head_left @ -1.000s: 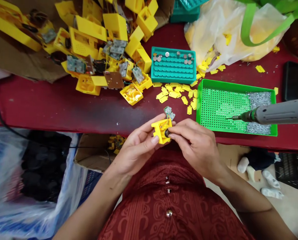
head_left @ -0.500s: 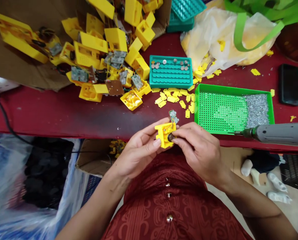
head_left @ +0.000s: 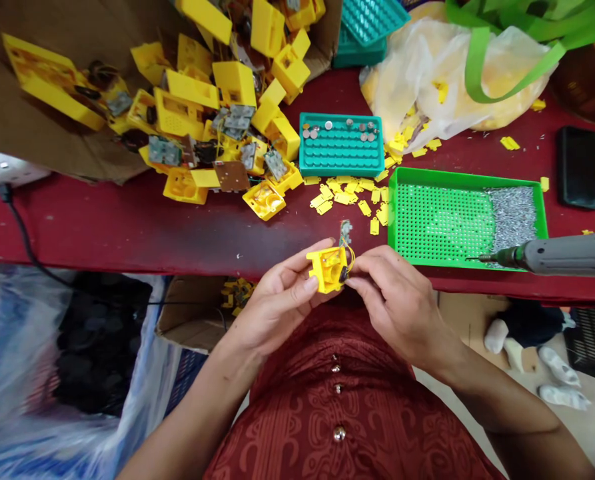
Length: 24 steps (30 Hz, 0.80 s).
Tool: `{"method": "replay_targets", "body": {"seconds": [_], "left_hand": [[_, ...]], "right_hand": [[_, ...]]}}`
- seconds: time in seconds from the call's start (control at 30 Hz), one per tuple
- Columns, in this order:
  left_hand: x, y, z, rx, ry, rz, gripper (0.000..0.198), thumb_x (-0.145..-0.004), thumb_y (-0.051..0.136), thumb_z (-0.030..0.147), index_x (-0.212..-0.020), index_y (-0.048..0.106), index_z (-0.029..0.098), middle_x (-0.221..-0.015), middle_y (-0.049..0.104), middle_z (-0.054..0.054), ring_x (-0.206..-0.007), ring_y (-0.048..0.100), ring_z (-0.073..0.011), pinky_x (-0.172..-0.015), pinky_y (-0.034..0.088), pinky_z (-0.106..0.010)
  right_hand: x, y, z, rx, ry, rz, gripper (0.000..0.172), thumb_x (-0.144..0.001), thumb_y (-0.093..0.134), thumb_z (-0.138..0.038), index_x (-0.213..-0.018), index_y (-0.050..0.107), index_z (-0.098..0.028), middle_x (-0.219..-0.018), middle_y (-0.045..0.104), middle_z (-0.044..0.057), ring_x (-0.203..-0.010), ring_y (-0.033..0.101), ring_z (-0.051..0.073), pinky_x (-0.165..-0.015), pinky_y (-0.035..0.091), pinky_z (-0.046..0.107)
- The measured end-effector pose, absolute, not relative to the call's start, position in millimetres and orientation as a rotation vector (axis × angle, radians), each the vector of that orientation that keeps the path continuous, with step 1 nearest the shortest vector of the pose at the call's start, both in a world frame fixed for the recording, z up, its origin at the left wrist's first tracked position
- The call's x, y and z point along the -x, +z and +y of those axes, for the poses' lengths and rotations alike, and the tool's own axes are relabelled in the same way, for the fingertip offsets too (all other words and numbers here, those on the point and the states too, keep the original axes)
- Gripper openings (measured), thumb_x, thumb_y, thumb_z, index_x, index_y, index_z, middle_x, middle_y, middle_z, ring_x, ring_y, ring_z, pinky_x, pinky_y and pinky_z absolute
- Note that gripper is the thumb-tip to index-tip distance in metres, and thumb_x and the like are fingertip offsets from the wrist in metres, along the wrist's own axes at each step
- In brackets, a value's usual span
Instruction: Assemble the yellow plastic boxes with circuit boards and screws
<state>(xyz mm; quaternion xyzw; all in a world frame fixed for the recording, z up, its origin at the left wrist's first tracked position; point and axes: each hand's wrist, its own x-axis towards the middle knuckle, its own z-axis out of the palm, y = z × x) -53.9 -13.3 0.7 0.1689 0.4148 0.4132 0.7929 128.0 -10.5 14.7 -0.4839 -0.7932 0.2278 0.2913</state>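
My left hand [head_left: 284,293] grips a small yellow plastic housing [head_left: 327,270], its hollow side with a round recess facing up. At the housing's right edge, my right hand [head_left: 394,293] pinches a small dark round part [head_left: 344,274] between thumb and fingertips. That part looks like a little speaker, though the fingers cover some of it. Thin yellow wires [head_left: 352,257] loop from it beside the housing. A grey-green circuit piece [head_left: 346,232] dangles on wires beyond the housing's far edge.
Yellow housings with wires [head_left: 187,113] pile up at the back left. Small yellow plates [head_left: 344,193] lie before a teal tray of metal discs [head_left: 342,160]. A green basket [head_left: 442,257] holds screws [head_left: 514,213]; an electric screwdriver [head_left: 567,255] reaches over its front edge. A phone [head_left: 578,167] lies right.
My right hand has drawn the dark round part from inside the housing to its right edge, baring the recess. The housing has tilted slightly. The screwdriver's tip has shifted a little.
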Motion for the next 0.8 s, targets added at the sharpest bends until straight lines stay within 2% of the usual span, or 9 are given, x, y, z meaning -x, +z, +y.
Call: {"method": "replay_targets", "body": {"seconds": [0.23,0.37,0.47,0.6,0.8], "left_hand": [[51.9,-2.8,-15.3,-0.435,0.891,0.922,0.049,-0.078,0.081,0.022,-0.126,0.071,0.028,-0.125,0.073,-0.005,-0.105,0.068,-0.0165,-0.097,0.050,-0.027],[53.6,-4.6,-15.5,-0.488,0.897,0.922,0.051,-0.080,0.080,0.023,-0.129,0.069,0.029,-0.129,0.071,-0.005,-0.119,0.064,-0.0199,-0.107,0.045,-0.031],[53.2,-6.5,-15.7,-0.481,0.877,0.905,0.051,-0.081,0.079,0.022,-0.130,0.068,0.030,-0.137,0.067,-0.005,-0.123,0.062,-0.0199,-0.106,0.045,-0.029],[52.0,-10.0,-15.4,-0.461,0.898,0.875,0.050,-0.079,0.081,0.021,-0.127,0.070,0.028,-0.140,0.065,-0.005,-0.118,0.064,-0.0187,-0.099,0.049,-0.025],[53.2,-10.5,-14.0,-0.377,0.921,0.752,0.044,-0.083,0.077,0.016,-0.125,0.072,0.027,-0.120,0.076,-0.004,-0.103,0.070,-0.0116,-0.094,0.053,-0.019]], "right_hand": [[-131.2,16.8,-8.8,1.312,0.644,-2.173,0.010,-0.099,0.051,-0.018,-0.096,0.060,-0.017,-0.090,0.063,0.005,-0.084,0.059,0.016,-0.077,0.050,0.032],[-134.7,19.4,-6.8,1.323,0.635,-2.290,0.013,-0.098,0.047,-0.015,-0.092,0.059,-0.018,-0.092,0.062,0.007,-0.084,0.056,0.018,-0.077,0.048,0.035],[-134.7,21.6,-5.2,1.313,0.613,-2.381,0.016,-0.094,0.046,-0.008,-0.092,0.058,-0.017,-0.093,0.060,0.008,-0.085,0.054,0.020,-0.076,0.047,0.036],[-133.9,21.6,-2.4,1.286,0.645,-2.414,0.015,-0.093,0.045,-0.007,-0.091,0.058,-0.016,-0.091,0.058,0.008,-0.085,0.052,0.020,-0.075,0.045,0.036],[-133.3,15.6,2.0,1.239,0.743,-2.276,0.010,-0.096,0.051,-0.014,-0.091,0.059,-0.016,-0.089,0.061,0.004,-0.081,0.056,0.015,-0.074,0.045,0.030]]}}
